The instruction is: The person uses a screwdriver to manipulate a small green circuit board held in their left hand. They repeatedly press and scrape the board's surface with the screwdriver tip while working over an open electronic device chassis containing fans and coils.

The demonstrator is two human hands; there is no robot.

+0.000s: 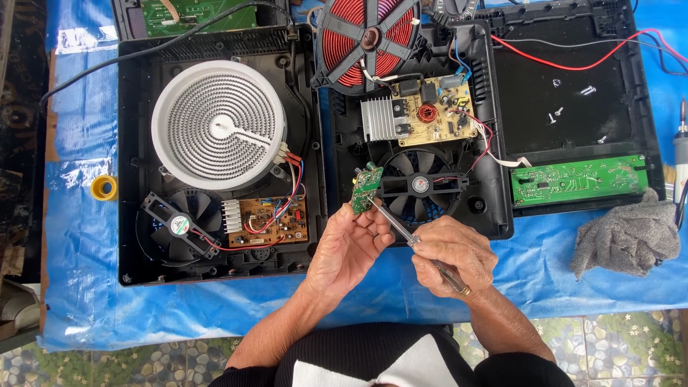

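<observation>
**Small circuit board meets a metal probe**

A small green circuit board [366, 188], studded with tiny components, is pinched upright between fingertips, tilted slightly toward one o'clock, above the edge of an opened black cooker base. A slim metal-shafted screwdriver [416, 244] runs diagonally from four o'clock up to ten o'clock, its tip touching the board's lower edge, its handle end buried in the grip.

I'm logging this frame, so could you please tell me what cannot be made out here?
Head view only:
- Small green board: parts too small to tell; left hand covers its lower end.
- Screwdriver: handle mostly hidden inside right hand.
- Top circuit board: cut off by the upper edge.
- Soldering iron: cut off by the right edge.
- Screws: too small to tell the type.
</observation>
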